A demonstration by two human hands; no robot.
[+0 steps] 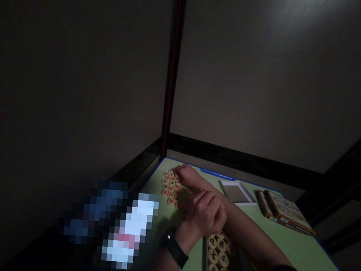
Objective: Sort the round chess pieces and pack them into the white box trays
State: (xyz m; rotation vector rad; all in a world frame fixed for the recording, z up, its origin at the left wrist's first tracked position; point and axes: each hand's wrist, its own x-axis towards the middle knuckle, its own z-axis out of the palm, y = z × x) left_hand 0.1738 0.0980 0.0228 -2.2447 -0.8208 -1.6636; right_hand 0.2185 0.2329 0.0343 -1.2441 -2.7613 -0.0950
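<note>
Round wooden game discs with red and black characters lie in a cluster (169, 187) at the far left corner of the green table (287, 246). My right hand (186, 174) reaches across to them and lies flat on the discs, fingers stretched toward the corner. My left hand (207, 213), with a black watch on its wrist, hovers by my right forearm with fingers curled; what it holds, if anything, is hidden. Just below it, an open box (205, 260) holds more discs (218, 261) in rows.
A shallow white-rimmed tray or lid (237, 193) lies at the table's far edge. To its right sits a printed game box (284, 212). Dim walls meet at a dark post (173, 67) behind the table. A blurred-out patch lies at the lower left.
</note>
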